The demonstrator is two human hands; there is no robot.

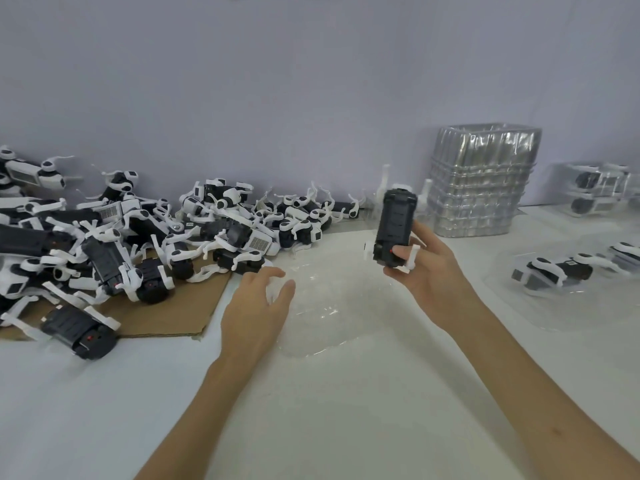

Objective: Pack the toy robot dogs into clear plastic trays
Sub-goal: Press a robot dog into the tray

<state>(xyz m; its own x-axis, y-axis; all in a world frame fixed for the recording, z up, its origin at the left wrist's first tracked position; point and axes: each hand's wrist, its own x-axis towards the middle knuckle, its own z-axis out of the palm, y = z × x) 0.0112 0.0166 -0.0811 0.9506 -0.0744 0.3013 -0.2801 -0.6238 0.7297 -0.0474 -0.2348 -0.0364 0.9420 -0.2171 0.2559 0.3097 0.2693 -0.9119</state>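
My right hand grips a black and white toy robot dog, holding it upright above the table with its underside facing me. Below it lies a clear plastic tray flat on the white table. My left hand rests on the tray's left edge with fingers loosely spread. A large heap of toy robot dogs covers the left side, partly on brown cardboard.
A tall stack of clear trays stands at the back right by the wall. To the right, a packed tray with a dog lies on the table, and more packed trays are stacked behind it.
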